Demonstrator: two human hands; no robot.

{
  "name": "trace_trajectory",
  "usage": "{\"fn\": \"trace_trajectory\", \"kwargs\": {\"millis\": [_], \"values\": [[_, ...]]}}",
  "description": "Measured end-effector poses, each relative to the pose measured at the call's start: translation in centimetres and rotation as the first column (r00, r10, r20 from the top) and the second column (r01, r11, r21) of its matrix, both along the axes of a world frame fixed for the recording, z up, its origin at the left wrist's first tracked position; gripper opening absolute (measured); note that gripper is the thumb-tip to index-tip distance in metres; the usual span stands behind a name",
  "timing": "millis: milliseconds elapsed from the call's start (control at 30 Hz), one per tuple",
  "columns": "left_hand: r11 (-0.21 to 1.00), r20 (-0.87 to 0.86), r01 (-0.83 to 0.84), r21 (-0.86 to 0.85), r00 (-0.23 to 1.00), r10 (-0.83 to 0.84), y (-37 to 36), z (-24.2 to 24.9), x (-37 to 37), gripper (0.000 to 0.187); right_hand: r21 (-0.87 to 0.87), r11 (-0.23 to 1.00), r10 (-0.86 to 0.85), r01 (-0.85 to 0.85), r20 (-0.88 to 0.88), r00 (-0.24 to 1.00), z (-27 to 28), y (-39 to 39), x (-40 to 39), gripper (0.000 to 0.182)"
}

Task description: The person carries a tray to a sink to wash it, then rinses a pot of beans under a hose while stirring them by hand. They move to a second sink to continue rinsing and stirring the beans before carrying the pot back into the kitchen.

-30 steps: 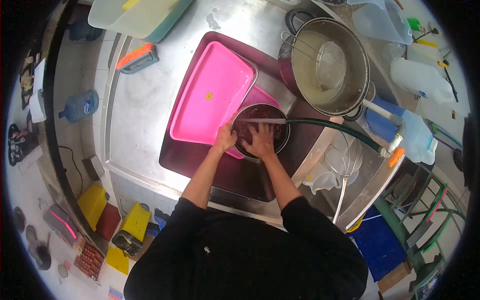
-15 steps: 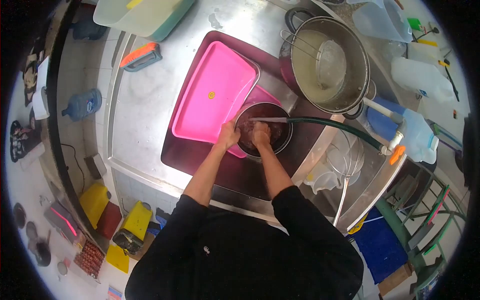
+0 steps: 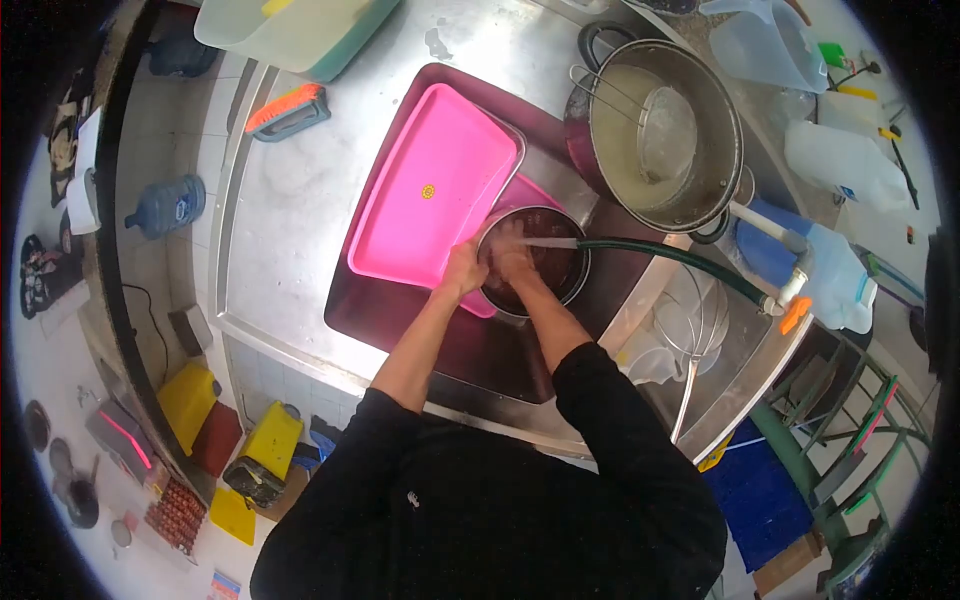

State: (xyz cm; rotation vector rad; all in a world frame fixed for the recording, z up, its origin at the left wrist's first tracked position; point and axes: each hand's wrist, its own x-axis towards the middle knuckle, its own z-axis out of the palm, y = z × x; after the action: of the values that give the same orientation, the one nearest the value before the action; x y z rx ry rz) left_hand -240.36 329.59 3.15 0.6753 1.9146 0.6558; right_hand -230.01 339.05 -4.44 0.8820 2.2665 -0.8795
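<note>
A round metal pot (image 3: pixel 562 270) with reddish-brown liquid in it stands in the sink (image 3: pixel 440 362). My left hand (image 3: pixel 464 269) is closed on the pot's left rim. Inside the pot is my right hand (image 3: pixel 514 262), its fingers smeared by motion against the inner left side. Water runs into the pot from a green hose (image 3: pixel 670 249), passing over my right hand. Beside the pot, a pink tray (image 3: pixel 425 195) leans on the left in the sink, with another pink piece partly hidden under it.
A large pot (image 3: pixel 625 140) holding cloudy liquid and a strainer (image 3: pixel 668 135) sits at the upper right. A whisk (image 3: pixel 690 365) lies on the right ledge, near the tap (image 3: pixel 797 275). An orange-grey brush (image 3: pixel 288 113) and a plastic tub (image 3: pixel 330 45) rest on the steel counter.
My right hand has shifted slightly left and up inside the pot, toward the water stream. My left hand stays at the rim.
</note>
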Motion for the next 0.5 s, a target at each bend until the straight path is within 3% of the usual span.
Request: {"fn": "trace_trajectory", "kwargs": {"millis": [33, 167, 233, 267, 333, 367, 433, 500], "values": [[1.000, -0.001, 0.004, 0.000, 1.000, -0.004, -0.3, -0.3, 0.1, 0.070, -0.120, 0.991, 0.061, -0.060, 0.006, 0.998, 1.1, 0.2, -0.1, 0.034], [1.000, -0.025, 0.006, -0.025, 1.000, -0.006, -0.5, -0.7, 0.0, 0.070, -0.134, 0.986, 0.119, -0.103, 0.120, 0.986, 0.6, -0.3, 0.9, 0.021], [0.999, -0.030, 0.010, -0.045, 0.999, -0.012, -1.0, -0.9, 0.3, 0.070, 0.128, 0.958, 0.258, -0.258, 0.023, 0.966, 4.8, -0.8, 2.2, 0.037], [1.000, -0.023, 0.000, -0.017, 1.000, 0.000, -1.1, -1.2, 0.2, 0.070, 0.128, 0.957, 0.259, -0.261, 0.026, 0.965, 6.1, -1.3, 3.1, 0.037], [1.000, -0.014, -0.012, 0.007, 1.000, 0.012, -1.6, -2.0, 0.4, 0.070, 0.348, 0.932, -0.014, 0.098, -0.237, 0.971, 7.7, -2.2, 4.9, 0.060], [0.999, -0.033, -0.024, 0.023, 0.999, 0.025, -1.6, -2.5, 0.5, 0.069, 0.347, 0.933, -0.015, 0.098, -0.234, 0.972, 7.6, -2.3, 5.2, 0.060], [0.999, -0.050, -0.031, 0.039, 0.998, 0.033, -1.8, -3.0, 1.0, 0.069, 0.175, 0.921, -0.351, 0.347, -0.013, 0.936, 6.1, -2.5, 6.2, 0.068], [0.995, -0.049, -0.069, 0.075, 0.996, 0.073, -1.8, -2.9, 1.0, 0.070, 0.228, 0.922, -0.321, 0.313, -0.006, 0.947, 1.7, -2.4, 7.0, 0.067]]}}
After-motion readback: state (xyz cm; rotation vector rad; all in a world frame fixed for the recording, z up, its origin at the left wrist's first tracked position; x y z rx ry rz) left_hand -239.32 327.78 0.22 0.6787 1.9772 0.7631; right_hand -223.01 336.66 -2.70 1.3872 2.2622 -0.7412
